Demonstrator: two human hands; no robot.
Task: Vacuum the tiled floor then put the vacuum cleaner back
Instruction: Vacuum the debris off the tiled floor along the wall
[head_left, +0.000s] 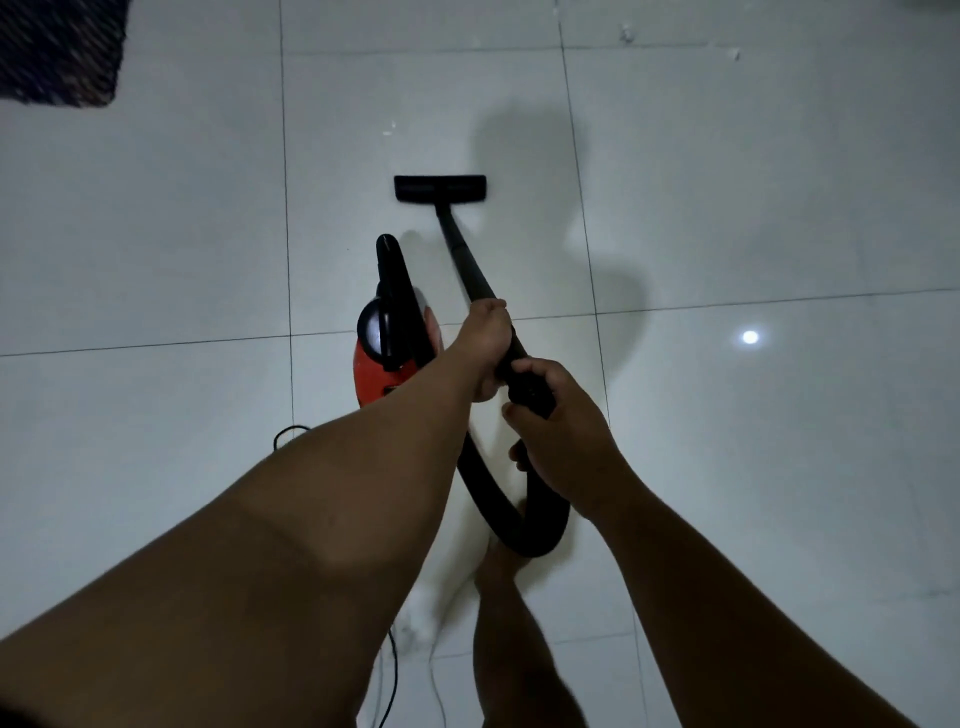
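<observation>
The black floor head (440, 188) of the vacuum lies flat on the white tiled floor (727, 208), ahead of me. Its black wand (464, 254) slants back to my hands. My left hand (488, 340) is shut around the wand's upper part. Just behind it, my right hand (558, 423) grips the wand's handle end, where the black hose (514, 519) loops down and back. The red and black vacuum body (382, 343) stands on the floor to the left of the wand, partly hidden by my left forearm.
A dark mat (60, 49) lies at the far left corner. Small white scraps (626, 34) dot the floor at the far right, and one scrap (388, 130) lies ahead of the floor head. A thin power cord (392, 660) trails behind the vacuum. My bare leg (511, 623) stands below the hose.
</observation>
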